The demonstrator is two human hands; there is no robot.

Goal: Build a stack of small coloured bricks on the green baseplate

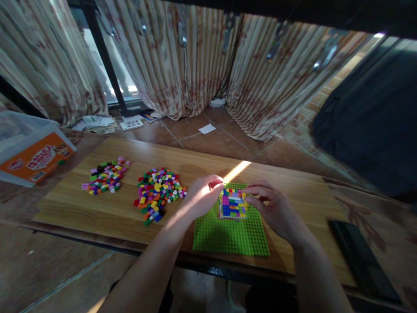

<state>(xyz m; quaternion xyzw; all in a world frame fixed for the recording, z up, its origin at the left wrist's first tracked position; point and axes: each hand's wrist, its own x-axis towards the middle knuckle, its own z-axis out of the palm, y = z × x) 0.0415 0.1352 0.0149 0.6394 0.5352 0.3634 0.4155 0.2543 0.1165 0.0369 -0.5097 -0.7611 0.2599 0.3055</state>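
Observation:
A stack of multicoloured toy bricks (233, 204), low and roughly rectangular, stands on the upper part of a green studded baseplate (231, 239). My left hand (204, 193) is at the stack's left side, thumb and index finger closed together by its far left corner; whatever may be between the tips is too small to make out. From the right, my right hand (274, 208) reaches in with curved fingers. Its thumb and index fingertips grip the stack's right edge near yellow bricks.
Two piles of loose bricks, a larger one (159, 189) and a smaller one (107, 176), lie left on the wooden tabletop (124, 222). A clear plastic tub (27, 152) with an orange label stands at the far left. At the right lies a dark flat object (362, 257).

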